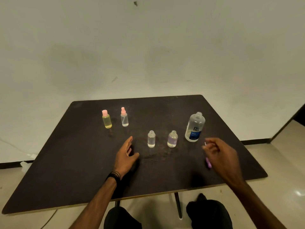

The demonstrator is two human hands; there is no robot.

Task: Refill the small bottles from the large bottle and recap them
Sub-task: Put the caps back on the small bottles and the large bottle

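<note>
I saw a dark tabletop [69, 162] set against a pale wall, with five bottles standing upright on it. Four were small. Two of them stood at the far left, both capped: a yellow bottle with a pink cap [107, 119] and, just beside it, a clear spray bottle with a pink pump [124, 117]. Nearer the middle stood two uncapped ones, a clear small bottle [151, 139] and a small bottle with a purple tint [172, 139], near each other but apart. Right of them stood the one large bottle [195, 127], also uncapped, clear with a dark blue label.

My left hand [126, 156] hovered low over the tabletop left of the clear small bottle, its grip released, fingers spread and not touching any bottle. My right hand [220, 153] hung in front of the large bottle, its grip curled around a purple spray cap [208, 162]. Most of that cap was hidden behind the fingers; only its purple body below and the thin tip of its tube above the knuckles showed. Nothing stood between either hand and the two open small bottles. The label text on the large bottle was too blurred to read fully.
</note>
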